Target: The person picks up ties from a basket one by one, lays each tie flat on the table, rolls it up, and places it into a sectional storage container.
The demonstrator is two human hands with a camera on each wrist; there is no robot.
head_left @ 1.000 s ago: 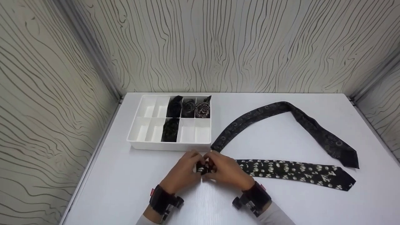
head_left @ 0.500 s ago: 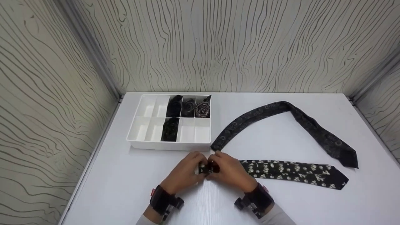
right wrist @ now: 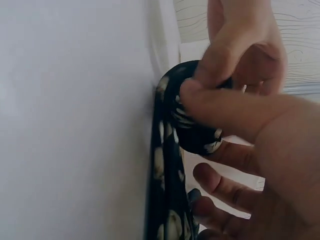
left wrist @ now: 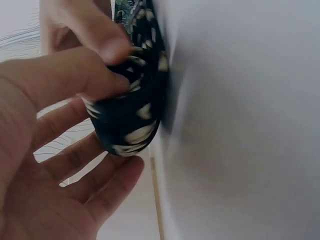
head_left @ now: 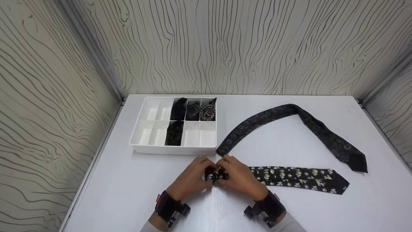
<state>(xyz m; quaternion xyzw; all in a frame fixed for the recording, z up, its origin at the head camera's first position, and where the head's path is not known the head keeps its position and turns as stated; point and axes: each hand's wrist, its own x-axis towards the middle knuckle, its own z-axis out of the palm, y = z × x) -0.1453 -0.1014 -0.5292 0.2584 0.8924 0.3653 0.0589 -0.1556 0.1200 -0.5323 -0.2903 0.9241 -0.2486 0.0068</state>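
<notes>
A black necktie with a cream floral print lies flat to the right, its wide pointed end outward. Its other end is a roll held between both hands at the table's front middle. My left hand grips the roll's left side, the thumb pressed on its coiled edge. On the right side my right hand pinches the same roll, thumb on the coil in the right wrist view. The flat length runs out from under the right hand. Fingers hide part of the roll in the head view.
Behind the hands stands a white divided tray, several compartments holding rolled dark ties. A second dark patterned necktie lies bent in an arch at the right, one end by the tray's corner. Patterned walls enclose the table.
The floral tie's pointed end has slid left toward the hands as its flat part shortened. Fingers have shifted on the roll, and the right hand has moved slightly right.
</notes>
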